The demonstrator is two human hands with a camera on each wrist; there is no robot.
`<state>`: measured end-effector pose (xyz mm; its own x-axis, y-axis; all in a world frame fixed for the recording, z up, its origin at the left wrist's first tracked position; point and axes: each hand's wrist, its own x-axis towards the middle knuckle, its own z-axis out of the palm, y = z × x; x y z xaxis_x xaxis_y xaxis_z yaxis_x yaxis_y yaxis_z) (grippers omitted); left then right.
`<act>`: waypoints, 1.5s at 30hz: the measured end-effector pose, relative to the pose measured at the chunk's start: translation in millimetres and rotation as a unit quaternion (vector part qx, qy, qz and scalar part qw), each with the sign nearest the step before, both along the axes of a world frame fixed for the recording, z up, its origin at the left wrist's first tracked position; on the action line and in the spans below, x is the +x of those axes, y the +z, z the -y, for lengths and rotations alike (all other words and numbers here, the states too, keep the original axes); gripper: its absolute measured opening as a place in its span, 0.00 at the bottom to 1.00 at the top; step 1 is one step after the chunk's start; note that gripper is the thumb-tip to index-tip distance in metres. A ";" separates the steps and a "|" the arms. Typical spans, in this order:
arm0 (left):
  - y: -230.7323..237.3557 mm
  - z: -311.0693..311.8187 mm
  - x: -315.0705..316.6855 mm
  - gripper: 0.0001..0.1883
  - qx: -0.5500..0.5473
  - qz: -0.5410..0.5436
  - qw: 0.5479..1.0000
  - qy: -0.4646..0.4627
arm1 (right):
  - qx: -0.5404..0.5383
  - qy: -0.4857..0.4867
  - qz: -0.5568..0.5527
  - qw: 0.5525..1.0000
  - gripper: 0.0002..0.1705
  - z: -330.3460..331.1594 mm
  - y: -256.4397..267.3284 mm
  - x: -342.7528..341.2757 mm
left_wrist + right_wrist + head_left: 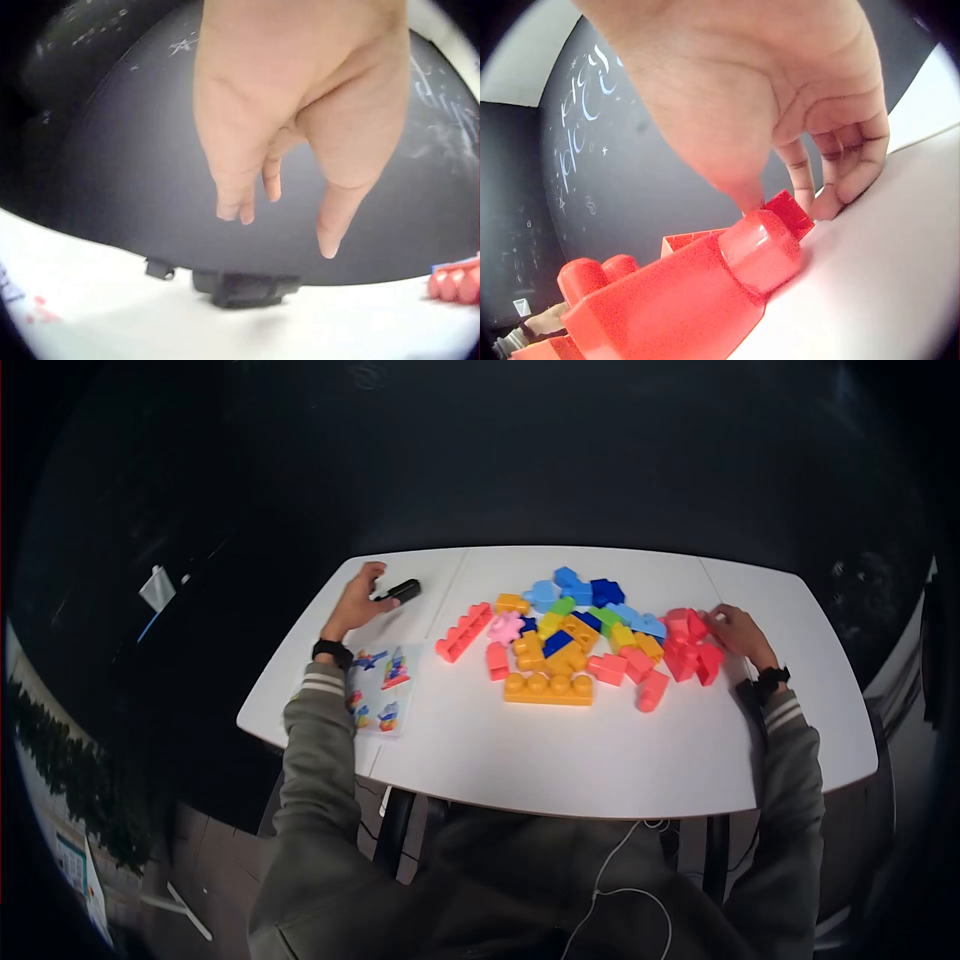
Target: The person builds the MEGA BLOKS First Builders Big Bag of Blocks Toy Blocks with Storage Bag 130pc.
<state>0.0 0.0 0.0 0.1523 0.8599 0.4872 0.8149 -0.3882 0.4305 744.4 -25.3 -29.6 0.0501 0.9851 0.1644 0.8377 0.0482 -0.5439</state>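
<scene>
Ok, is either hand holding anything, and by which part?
The left hand holds nothing. The right hand is at the end of a red block; whether it grips cannot be told.

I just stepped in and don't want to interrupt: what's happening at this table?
Someone is at a white table with loose, colourful toy blocks. Their right hand is at the red blocks on one side of the pile; whether it grips one is unclear. Their left hand is open beside a small black object, near a picture sheet.
</scene>
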 end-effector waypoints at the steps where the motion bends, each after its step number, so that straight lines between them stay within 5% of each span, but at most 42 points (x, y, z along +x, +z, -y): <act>1: 6.5 -2.1 9.4 0.40 0.050 -0.029 0.998 -0.004 | -0.004 -0.013 0.000 1.000 0.35 -1.1 -3.2 1.6; 5: 65.6 51.7 113.2 0.29 -0.045 -0.044 0.998 -0.029 | -0.020 -0.007 -0.007 1.000 0.41 5.7 4.8 -3.0; 8: 56.2 67.7 163.0 0.32 -0.064 -0.178 0.975 -0.114 | -0.055 -0.033 -0.012 0.998 0.45 13.3 18.7 -14.0; 10: 72.5 109.6 221.2 0.35 -0.184 -0.182 0.957 -0.128 | -0.068 -0.054 -0.014 0.996 0.46 13.3 29.3 -10.0; 12: 60.3 127.3 252.1 0.33 -0.194 -0.196 0.950 -0.150 | 0.005 -0.068 0.077 0.995 0.49 13.9 38.7 -5.5; 15: 27.1 133.0 268.2 0.31 -0.044 -0.257 0.943 -0.207 | 0.044 -0.001 0.107 0.993 0.44 28.3 52.0 -7.3; 18: 26.4 142.5 287.4 0.30 -0.070 -0.237 0.946 -0.211 | 0.030 0.065 0.083 0.994 0.38 36.2 54.6 -21.9; 20: 21.4 141.1 291.5 0.29 -0.067 -0.226 0.949 -0.207 | -0.070 0.092 -0.099 0.988 0.41 41.6 54.0 -34.4; 22: 15.7 137.2 290.8 0.29 -0.042 -0.216 0.953 -0.208 | -0.081 0.056 -0.036 0.994 0.46 48.5 60.0 -49.5; 24: 11.7 129.4 285.2 0.30 -0.040 -0.188 0.955 -0.226 | 0.053 -0.017 0.177 0.983 0.51 63.7 54.1 -66.9; 28: 16.4 121.8 282.0 0.32 -0.074 -0.147 0.953 -0.253 | -0.086 0.030 0.161 0.983 0.50 93.0 76.3 -98.3; 32: 1.0 110.9 272.4 0.31 -0.029 -0.153 0.948 -0.279 | -0.153 0.010 0.180 0.972 0.37 89.4 80.5 -106.8; 39: -18.6 107.4 271.0 0.30 0.010 -0.128 0.953 -0.275 | -0.155 0.087 0.238 0.955 0.33 100.1 93.7 -87.7; 43: -21.5 106.5 272.0 0.29 -0.013 -0.124 0.960 -0.251 | -0.129 0.216 0.173 0.952 0.32 126.7 111.2 -98.5; 45: -19.4 108.3 275.6 0.28 0.104 -0.114 0.943 -0.294 | -0.146 0.230 0.128 0.954 0.30 151.4 126.1 -124.0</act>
<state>275.6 -108.3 -19.4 0.6949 0.4831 0.5327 0.4940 -0.8590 0.1345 620.4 -176.7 96.5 -0.4030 0.8989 -0.1718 0.8720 0.3202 -0.3701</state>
